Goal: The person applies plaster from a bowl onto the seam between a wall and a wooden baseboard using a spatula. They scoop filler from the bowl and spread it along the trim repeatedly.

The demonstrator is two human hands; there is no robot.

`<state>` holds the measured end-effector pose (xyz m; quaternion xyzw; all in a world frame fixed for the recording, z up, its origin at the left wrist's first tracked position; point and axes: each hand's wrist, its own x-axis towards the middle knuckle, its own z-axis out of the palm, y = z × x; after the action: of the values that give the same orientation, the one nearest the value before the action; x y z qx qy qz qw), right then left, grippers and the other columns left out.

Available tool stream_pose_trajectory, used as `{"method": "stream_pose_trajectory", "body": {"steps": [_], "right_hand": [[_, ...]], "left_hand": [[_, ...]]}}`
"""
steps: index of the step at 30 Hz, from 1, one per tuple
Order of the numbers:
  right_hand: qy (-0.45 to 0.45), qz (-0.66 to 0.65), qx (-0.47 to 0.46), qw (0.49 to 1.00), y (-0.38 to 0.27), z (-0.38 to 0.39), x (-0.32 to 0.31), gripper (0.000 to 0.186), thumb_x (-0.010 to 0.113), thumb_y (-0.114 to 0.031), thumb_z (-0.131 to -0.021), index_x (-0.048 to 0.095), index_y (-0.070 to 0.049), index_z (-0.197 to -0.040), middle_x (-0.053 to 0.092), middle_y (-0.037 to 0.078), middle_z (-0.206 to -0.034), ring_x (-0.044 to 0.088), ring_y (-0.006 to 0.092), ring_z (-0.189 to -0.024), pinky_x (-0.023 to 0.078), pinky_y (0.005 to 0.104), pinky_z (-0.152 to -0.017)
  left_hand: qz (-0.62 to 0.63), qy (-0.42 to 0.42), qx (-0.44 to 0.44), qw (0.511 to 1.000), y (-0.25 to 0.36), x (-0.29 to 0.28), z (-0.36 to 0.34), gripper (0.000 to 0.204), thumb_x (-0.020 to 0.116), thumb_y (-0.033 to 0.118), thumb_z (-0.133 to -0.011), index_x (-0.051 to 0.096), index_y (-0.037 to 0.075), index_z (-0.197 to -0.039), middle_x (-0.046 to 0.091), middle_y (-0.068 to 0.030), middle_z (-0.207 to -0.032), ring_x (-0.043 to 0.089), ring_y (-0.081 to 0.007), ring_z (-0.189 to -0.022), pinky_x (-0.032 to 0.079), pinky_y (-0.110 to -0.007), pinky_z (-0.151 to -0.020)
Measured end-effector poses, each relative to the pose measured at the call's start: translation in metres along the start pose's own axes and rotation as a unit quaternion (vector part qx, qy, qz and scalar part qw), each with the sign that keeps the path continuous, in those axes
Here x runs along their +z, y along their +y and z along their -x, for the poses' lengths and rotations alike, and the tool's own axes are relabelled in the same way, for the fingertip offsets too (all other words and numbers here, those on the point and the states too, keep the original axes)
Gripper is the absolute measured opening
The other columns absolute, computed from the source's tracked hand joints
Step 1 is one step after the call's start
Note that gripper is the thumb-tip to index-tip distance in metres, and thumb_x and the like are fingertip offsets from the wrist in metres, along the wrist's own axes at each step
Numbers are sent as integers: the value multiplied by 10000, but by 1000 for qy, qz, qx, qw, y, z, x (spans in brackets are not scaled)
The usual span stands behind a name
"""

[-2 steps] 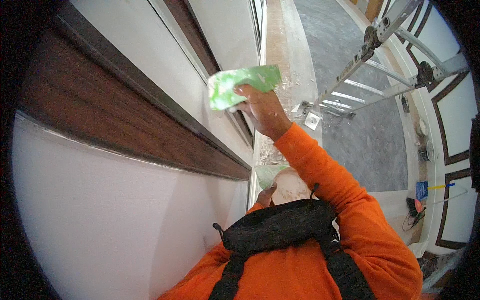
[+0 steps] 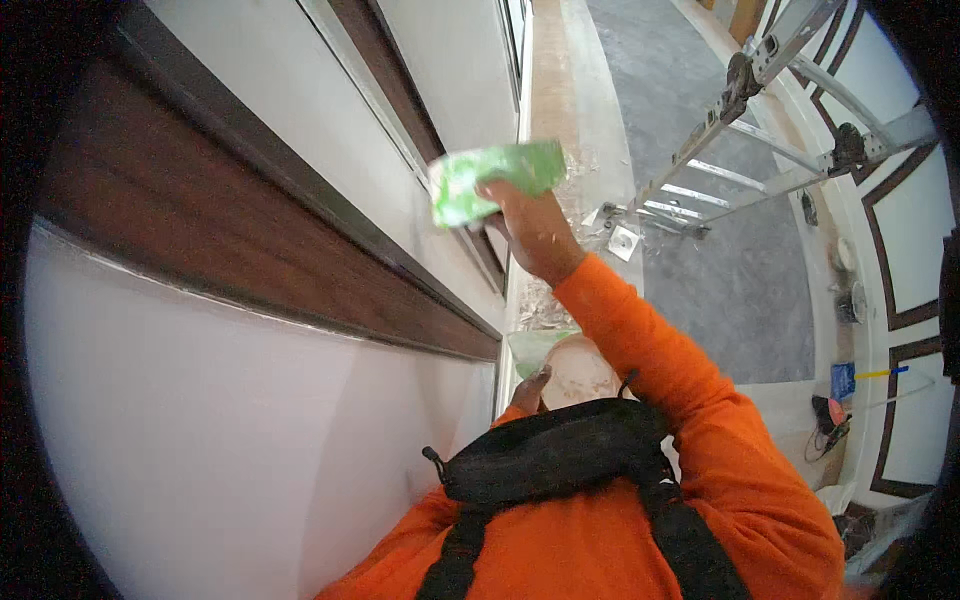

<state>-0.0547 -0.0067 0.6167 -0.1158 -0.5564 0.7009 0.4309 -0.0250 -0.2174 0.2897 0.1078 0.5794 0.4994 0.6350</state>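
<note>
My right hand (image 2: pixel 540 230) is closed on a green plastic filler spreader (image 2: pixel 530 165), smeared with whitish paste, beside the wall trim. Thumb and fingers pinch it near its lower edge. Lower down, close to my body, my left hand (image 2: pixel 531 390) grips the edge of a round, pale bowl (image 2: pixel 582 372) with whitish residue inside. A second green sheet-like spreader (image 2: pixel 533 348) shows at the bowl's far left side, next to the left fingers. The black chest pouch (image 2: pixel 560 445) hides the bowl's near part.
A white wall (image 2: pixel 200 400) with dark brown wood trim (image 2: pixel 250 235) runs close along my left. An aluminium ladder (image 2: pixel 700 160) stands at the right on the grey floor covering (image 2: pixel 730 290). Scraps litter the floor by the wall; a blue brush-like tool (image 2: pixel 845 380) lies far right.
The spreader in my right hand has shifted slightly right and down. My left hand and the bowl stay nearly where they were.
</note>
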Motion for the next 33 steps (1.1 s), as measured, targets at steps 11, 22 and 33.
{"method": "stream_pose_trajectory", "body": {"steps": [11, 22, 33], "right_hand": [[115, -332, 248, 903, 102, 40, -12, 254, 566, -70, -824, 499, 6, -1056, 551, 101, -1024, 559, 234, -959, 460, 379, -883], [59, -338, 210, 915, 41, 14, 21, 275, 555, -29, -824, 488, -4, -1090, 550, 112, -1069, 563, 244, -961, 464, 374, -877], [156, -239, 251, 925, 96, 52, -26, 296, 564, -33, -815, 480, -23, -1099, 555, 95, -1040, 567, 241, -953, 483, 381, -816]], "left_hand": [[148, 35, 69, 986, 20, 44, 38, 531, 613, 441, -809, 526, 57, -1165, 620, -64, -928, 610, -192, -737, 483, -332, -595], [118, 18, -48, 992, 16, 27, 18, 482, 619, 401, -814, 519, 64, -1144, 628, -73, -932, 623, -213, -751, 501, -365, -642], [111, 11, 31, 993, 27, 36, 31, 490, 602, 482, -803, 562, 73, -1070, 632, -76, -804, 612, -202, -648, 484, -329, -553]]}}
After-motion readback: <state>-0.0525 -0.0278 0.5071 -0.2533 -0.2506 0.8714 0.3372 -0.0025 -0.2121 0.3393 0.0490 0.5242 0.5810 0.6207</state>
